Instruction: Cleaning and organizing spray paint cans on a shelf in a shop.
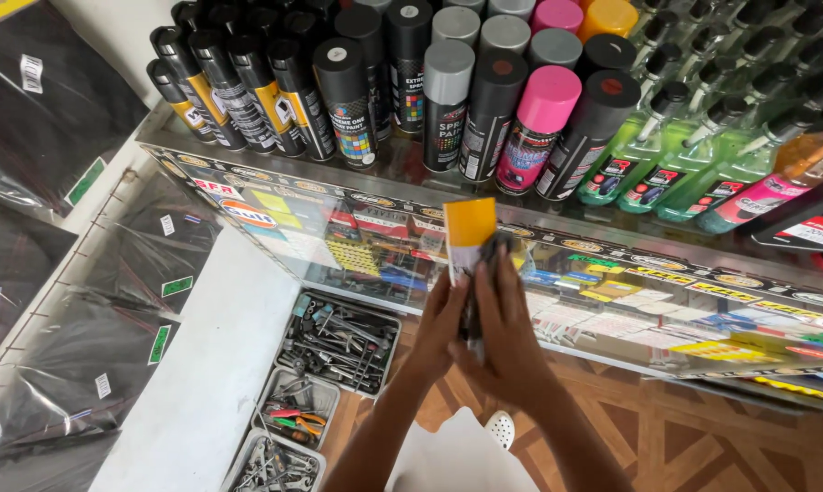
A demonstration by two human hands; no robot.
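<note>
Left hand (443,319) and right hand (507,333), fingers curled closed, jointly clasp an upright yellow-topped packet (470,239); its lower part sits between the fingers, its top projecting above them. Beyond: a glass display counter (612,301), then spray cans (448,105).

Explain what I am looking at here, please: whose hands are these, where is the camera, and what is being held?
There is no machine; a person wears one camera on the head, so the picture looks down along their own bare forearms. The left hand and right hand together grip a spray can with a yellow-orange cap, held upright in front of a glass display counter. On the counter top stand rows of spray paint cans with black, grey and pink caps, and green spray bottles to the right. On the floor below left sit trays of hand tools. Dark plastic-wrapped goods hang at the left.
</note>
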